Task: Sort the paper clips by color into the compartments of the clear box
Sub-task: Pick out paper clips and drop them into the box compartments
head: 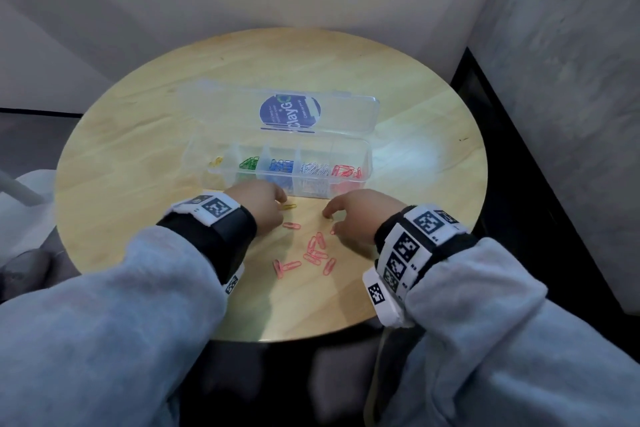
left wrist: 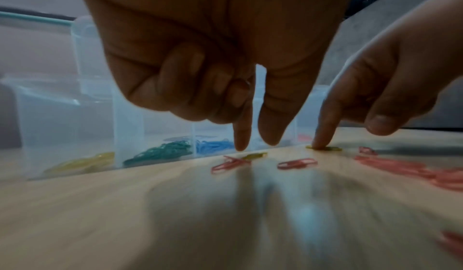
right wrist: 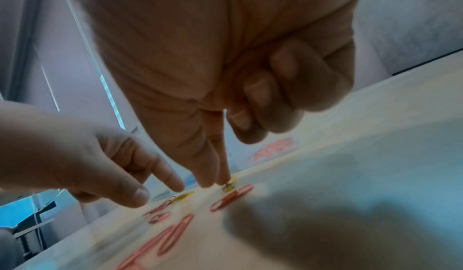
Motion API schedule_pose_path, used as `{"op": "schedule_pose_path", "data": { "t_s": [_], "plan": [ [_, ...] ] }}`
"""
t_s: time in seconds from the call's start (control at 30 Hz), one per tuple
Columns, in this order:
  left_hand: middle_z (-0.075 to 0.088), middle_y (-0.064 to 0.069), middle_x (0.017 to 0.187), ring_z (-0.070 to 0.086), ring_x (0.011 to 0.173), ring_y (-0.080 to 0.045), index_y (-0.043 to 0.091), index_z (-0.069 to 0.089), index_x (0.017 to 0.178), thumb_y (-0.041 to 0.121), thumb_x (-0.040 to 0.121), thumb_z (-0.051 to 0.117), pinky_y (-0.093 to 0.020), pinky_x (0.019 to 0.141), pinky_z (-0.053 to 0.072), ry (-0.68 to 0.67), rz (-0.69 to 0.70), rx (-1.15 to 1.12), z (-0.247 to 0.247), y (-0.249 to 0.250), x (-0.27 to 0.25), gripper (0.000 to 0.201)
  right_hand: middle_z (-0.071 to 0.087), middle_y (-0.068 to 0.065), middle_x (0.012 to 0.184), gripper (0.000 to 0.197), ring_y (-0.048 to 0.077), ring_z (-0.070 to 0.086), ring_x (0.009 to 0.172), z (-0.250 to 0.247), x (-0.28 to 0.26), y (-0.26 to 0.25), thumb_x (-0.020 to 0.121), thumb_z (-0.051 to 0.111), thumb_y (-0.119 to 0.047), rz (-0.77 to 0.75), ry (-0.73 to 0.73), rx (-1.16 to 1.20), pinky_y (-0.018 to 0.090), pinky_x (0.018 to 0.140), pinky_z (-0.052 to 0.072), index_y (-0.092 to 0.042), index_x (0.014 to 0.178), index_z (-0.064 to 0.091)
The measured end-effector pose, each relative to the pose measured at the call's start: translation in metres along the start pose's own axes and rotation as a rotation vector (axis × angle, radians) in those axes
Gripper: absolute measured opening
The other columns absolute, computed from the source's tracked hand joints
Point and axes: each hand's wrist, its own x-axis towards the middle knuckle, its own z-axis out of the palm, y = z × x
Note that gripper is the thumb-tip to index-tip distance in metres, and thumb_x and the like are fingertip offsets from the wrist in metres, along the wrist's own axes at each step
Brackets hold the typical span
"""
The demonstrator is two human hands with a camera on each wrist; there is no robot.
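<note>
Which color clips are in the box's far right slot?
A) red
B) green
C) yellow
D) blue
A: in the head view the red clips lie in the rightmost slot of the box, next to the white ones.

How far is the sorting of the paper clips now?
Mostly done: the clear box already holds yellow, green, blue, white and red clips in separate compartments. In hand: the right hand presses a fingertip on one yellow clip; the left hand reaches toward another yellow clip. Left: the pink clips on the table.
</note>
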Motion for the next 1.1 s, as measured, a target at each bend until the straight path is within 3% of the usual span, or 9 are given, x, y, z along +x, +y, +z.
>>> {"op": "schedule_pose_path", "data": {
  "t_s": [0.17, 0.27, 0.4, 0.53, 0.6, 0.77, 0.9, 1.03, 1.1],
  "plan": [
    [0.06, 0.0, 0.123, 0.057, 0.105, -0.019, 0.029, 0.063, 0.116, 0.017, 0.088, 0.055, -0.022, 0.076, 0.037, -0.015, 0.002, 0.01, -0.002, 0.0, 0.002, 0.031, 0.062, -0.002, 0.11, 0.02, 0.016, 0.055, 0.084, 0.001, 0.0, 0.0, 0.089, 0.052, -0.017, -0.036, 0.06, 0.017, 0.023, 0.06, 0.042, -0.024, 0.105, 0.061],
    [0.061, 0.001, 0.108, 0.051, 0.088, -0.016, 0.027, 0.066, 0.104, 0.017, 0.086, 0.057, -0.023, 0.073, 0.037, -0.008, 0.012, 0.002, -0.001, -0.001, 0.003, 0.023, 0.062, -0.001, 0.105, 0.016, 0.019, 0.058, 0.086, 0.004, 0.005, -0.004, 0.087, 0.053, -0.015, -0.022, 0.109, -0.017, 0.026, 0.068, 0.046, -0.02, 0.101, 0.058],
    [0.052, 0.005, 0.092, 0.05, 0.084, -0.017, 0.025, 0.066, 0.101, 0.021, 0.085, 0.061, -0.023, 0.072, 0.037, 0.008, 0.01, 0.004, 0.0, -0.002, 0.005, 0.018, 0.064, 0.005, 0.104, 0.017, 0.024, 0.062, 0.092, 0.008, 0.018, -0.01, 0.086, 0.055, -0.017, 0.037, 0.026, -0.101, 0.031, 0.078, 0.051, -0.013, 0.103, 0.06],
    [0.053, 0.005, 0.079, 0.052, 0.08, -0.019, 0.024, 0.06, 0.089, 0.022, 0.083, 0.062, -0.023, 0.06, 0.034, 0.009, 0.003, 0.009, -0.001, 0.001, 0.008, 0.007, 0.065, 0.007, 0.105, 0.017, 0.025, 0.063, 0.095, 0.008, 0.023, -0.012, 0.086, 0.056, -0.013, 0.031, -0.008, -0.123, 0.035, 0.084, 0.053, -0.01, 0.102, 0.061],
    [0.054, 0.003, 0.081, 0.052, 0.078, -0.019, 0.023, 0.057, 0.086, 0.023, 0.082, 0.063, -0.024, 0.058, 0.034, 0.015, 0.01, 0.021, -0.001, 0.003, 0.01, 0.007, 0.064, 0.006, 0.102, 0.01, 0.024, 0.062, 0.092, 0.007, 0.023, -0.01, 0.085, 0.057, -0.014, 0.031, 0.048, -0.105, 0.035, 0.081, 0.053, -0.013, 0.095, 0.057],
    [0.065, -0.003, 0.096, 0.06, 0.09, -0.023, 0.015, 0.064, 0.097, 0.03, 0.079, 0.07, -0.026, 0.068, 0.039, -0.019, -0.01, 0.016, 0.004, 0.015, 0.012, 0.024, 0.064, 0.005, 0.107, 0.031, 0.024, 0.061, 0.097, 0.01, 0.033, -0.009, 0.09, 0.054, -0.03, 0.157, -0.123, -0.13, 0.035, 0.089, 0.05, -0.01, 0.113, 0.06],
    [0.07, -0.007, 0.106, 0.064, 0.1, -0.025, 0.01, 0.07, 0.101, 0.023, 0.08, 0.07, -0.025, 0.072, 0.042, -0.045, -0.05, -0.015, 0.008, 0.02, 0.012, 0.025, 0.067, 0.009, 0.109, 0.032, 0.025, 0.064, 0.1, 0.014, 0.034, -0.007, 0.091, 0.052, -0.03, 0.13, -0.127, -0.14, 0.035, 0.091, 0.051, -0.006, 0.109, 0.064],
    [0.07, -0.007, 0.107, 0.064, 0.101, -0.024, 0.01, 0.072, 0.102, 0.025, 0.08, 0.071, -0.026, 0.074, 0.045, -0.072, -0.077, -0.047, 0.008, 0.018, 0.01, 0.026, 0.071, 0.01, 0.1, 0.022, 0.025, 0.068, 0.092, 0.015, 0.03, -0.003, 0.082, 0.059, -0.018, 0.131, -0.115, -0.063, 0.03, 0.077, 0.054, -0.007, 0.097, 0.07],
    [0.07, -0.005, 0.099, 0.063, 0.093, -0.022, 0.011, 0.072, 0.099, 0.026, 0.078, 0.073, -0.024, 0.067, 0.043, -0.099, -0.08, -0.074, 0.008, 0.017, 0.007, 0.026, 0.072, 0.011, 0.099, 0.023, 0.025, 0.068, 0.09, 0.012, 0.025, 0.0, 0.078, 0.06, -0.016, 0.128, -0.119, -0.013, 0.03, 0.074, 0.052, -0.006, 0.095, 0.07]
  ]
}}
